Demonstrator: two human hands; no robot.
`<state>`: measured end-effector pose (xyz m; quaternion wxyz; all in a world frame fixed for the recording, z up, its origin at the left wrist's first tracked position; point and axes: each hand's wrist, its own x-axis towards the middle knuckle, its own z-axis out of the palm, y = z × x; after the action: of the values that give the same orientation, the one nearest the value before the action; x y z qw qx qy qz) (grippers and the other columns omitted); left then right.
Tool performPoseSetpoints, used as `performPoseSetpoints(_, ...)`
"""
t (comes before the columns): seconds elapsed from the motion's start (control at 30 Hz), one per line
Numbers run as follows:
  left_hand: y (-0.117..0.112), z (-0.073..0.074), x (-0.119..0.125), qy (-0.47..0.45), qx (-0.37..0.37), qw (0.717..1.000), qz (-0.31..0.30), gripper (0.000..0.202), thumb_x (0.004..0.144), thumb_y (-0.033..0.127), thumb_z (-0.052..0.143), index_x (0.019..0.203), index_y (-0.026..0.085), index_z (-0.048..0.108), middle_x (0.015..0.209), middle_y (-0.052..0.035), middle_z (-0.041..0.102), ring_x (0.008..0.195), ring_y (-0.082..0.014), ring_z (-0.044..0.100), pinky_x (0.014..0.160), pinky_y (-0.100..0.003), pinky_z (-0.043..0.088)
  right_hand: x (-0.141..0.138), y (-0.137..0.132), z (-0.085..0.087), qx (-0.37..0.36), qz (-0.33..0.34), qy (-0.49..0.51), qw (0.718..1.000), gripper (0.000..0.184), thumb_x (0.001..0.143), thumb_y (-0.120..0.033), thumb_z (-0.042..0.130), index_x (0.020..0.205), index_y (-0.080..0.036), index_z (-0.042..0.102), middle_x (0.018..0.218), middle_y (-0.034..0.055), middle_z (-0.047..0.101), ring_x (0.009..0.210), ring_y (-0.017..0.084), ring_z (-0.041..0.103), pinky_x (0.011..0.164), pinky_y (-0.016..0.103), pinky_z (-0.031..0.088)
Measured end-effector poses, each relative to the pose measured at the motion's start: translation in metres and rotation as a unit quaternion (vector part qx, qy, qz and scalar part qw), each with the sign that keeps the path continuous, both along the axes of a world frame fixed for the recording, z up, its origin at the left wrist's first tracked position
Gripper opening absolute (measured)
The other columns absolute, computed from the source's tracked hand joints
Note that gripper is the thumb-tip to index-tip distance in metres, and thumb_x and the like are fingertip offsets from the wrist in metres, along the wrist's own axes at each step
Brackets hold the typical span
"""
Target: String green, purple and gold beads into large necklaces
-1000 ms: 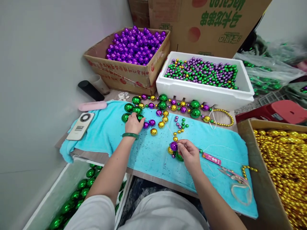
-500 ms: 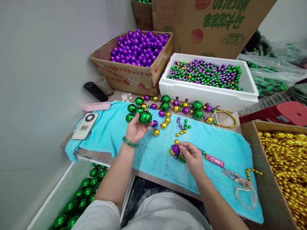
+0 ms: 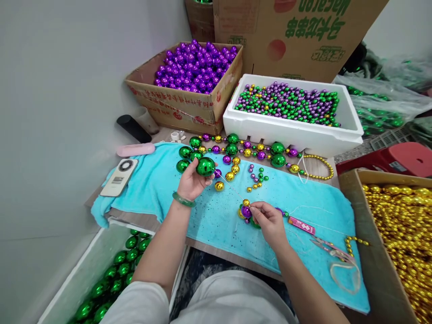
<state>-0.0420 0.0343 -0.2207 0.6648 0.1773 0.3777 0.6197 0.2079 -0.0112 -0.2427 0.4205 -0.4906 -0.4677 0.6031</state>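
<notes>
My left hand (image 3: 194, 180) is closed around a large green bead (image 3: 205, 166), above the turquoise towel (image 3: 209, 220). A thin pale string (image 3: 232, 189) runs from the right side of that bead down to a small gold bead (image 3: 246, 203). My right hand (image 3: 268, 220) pinches beside this gold bead and a purple bead (image 3: 245, 211). More gold, purple and green beads cluster under the fingers, partly hidden. Near my left hand lie loose gold beads (image 3: 230, 176), purple beads and large green beads (image 3: 184, 152). Small purple, green and gold beads (image 3: 255, 177) lie at mid-towel.
Behind the towel lies a finished-looking bead strand (image 3: 247, 153). Around stand a box of purple beads (image 3: 182, 108), a white foam box (image 3: 290, 127) and a box of gold beads (image 3: 351, 202). Scissors (image 3: 332, 248) and a pink lighter-like item (image 3: 302, 225) lie right; a phone (image 3: 119, 178) lies left.
The string's free end, upright and apart from the large green bead before, now meets that bead's right side. My right hand has shifted slightly left; my left hand stays nearly in place.
</notes>
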Motion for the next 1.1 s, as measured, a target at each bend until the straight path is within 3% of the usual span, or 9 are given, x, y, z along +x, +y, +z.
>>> performPoseSetpoints(0.13, -0.004, 0.002, -0.001, 0.055, 0.029, 0.998, 0.004, 0.053, 0.066, 0.048, 0.079, 0.107, 0.018, 0.065, 0.095, -0.0077, 0.071, 0.067, -0.0152, 0.063, 0.046, -0.021, 0.044, 0.002, 0.0, 0.001, 0.005, 0.009, -0.018, 1.0, 0.029, 0.068, -0.045, 0.072, 0.07, -0.017, 0.067, 0.048, -0.0032, 0.05, 0.046, 0.009, 0.041, 0.044, 0.023, 0.032)
performPoseSetpoints(0.23, -0.008, 0.007, 0.005, 0.111, 0.062, 0.991, -0.026, 0.058, 0.065, 0.044, 0.08, 0.116, 0.02, 0.063, 0.095, -0.0051, 0.069, 0.071, -0.0149, 0.063, 0.051, -0.022, 0.047, 0.001, 0.001, 0.001, 0.012, 0.016, -0.022, 1.0, 0.029, 0.07, -0.046, 0.071, 0.071, -0.017, 0.067, 0.048, -0.003, 0.05, 0.046, 0.009, 0.042, 0.044, 0.023, 0.033)
performPoseSetpoints(0.43, -0.015, 0.014, 0.025, 0.14, 0.093, 0.984, -0.052, 0.056, 0.063, 0.044, 0.083, 0.108, 0.021, 0.061, 0.106, -0.0073, 0.067, 0.077, -0.0157, 0.062, 0.055, -0.022, 0.047, -0.005, 0.0, -0.002, 0.017, 0.017, -0.007, 1.0, 0.026, 0.073, -0.043, 0.07, 0.074, -0.018, 0.065, 0.05, -0.0033, 0.051, 0.046, 0.01, 0.044, 0.046, 0.024, 0.038)
performPoseSetpoints(0.67, -0.021, 0.02, 0.03, 0.138, 0.174, 0.974, -0.054, 0.058, 0.062, 0.041, 0.085, 0.112, 0.021, 0.064, 0.114, -0.0084, 0.065, 0.096, -0.0202, 0.062, 0.081, -0.03, 0.05, -0.001, 0.002, -0.001, 0.015, 0.01, -0.003, 1.0, 0.031, 0.07, -0.048, 0.071, 0.073, -0.018, 0.062, 0.052, -0.0034, 0.05, 0.047, 0.01, 0.044, 0.046, 0.023, 0.037)
performPoseSetpoints(0.87, -0.024, 0.025, 0.033, 0.118, 0.176, 0.976, -0.045, 0.054, 0.065, 0.039, 0.084, 0.113, 0.024, 0.066, 0.112, -0.0067, 0.066, 0.095, -0.0181, 0.062, 0.081, -0.028, 0.05, -0.002, 0.005, 0.002, -0.007, 0.019, 0.015, 1.0, 0.034, 0.069, -0.05, 0.072, 0.074, -0.019, 0.061, 0.051, -0.0035, 0.049, 0.046, 0.009, 0.042, 0.042, 0.022, 0.034)
performPoseSetpoints(1.1, -0.028, 0.034, 0.033, 0.189, 0.208, 0.958, -0.052, 0.053, 0.065, 0.035, 0.085, 0.114, 0.024, 0.067, 0.114, -0.0077, 0.065, 0.101, -0.0231, 0.061, 0.087, -0.034, 0.051, 0.002, 0.01, 0.002, 0.012, 0.019, -0.005, 1.0, 0.032, 0.068, -0.05, 0.073, 0.072, -0.019, 0.064, 0.051, -0.0029, 0.05, 0.047, 0.01, 0.042, 0.041, 0.022, 0.032)
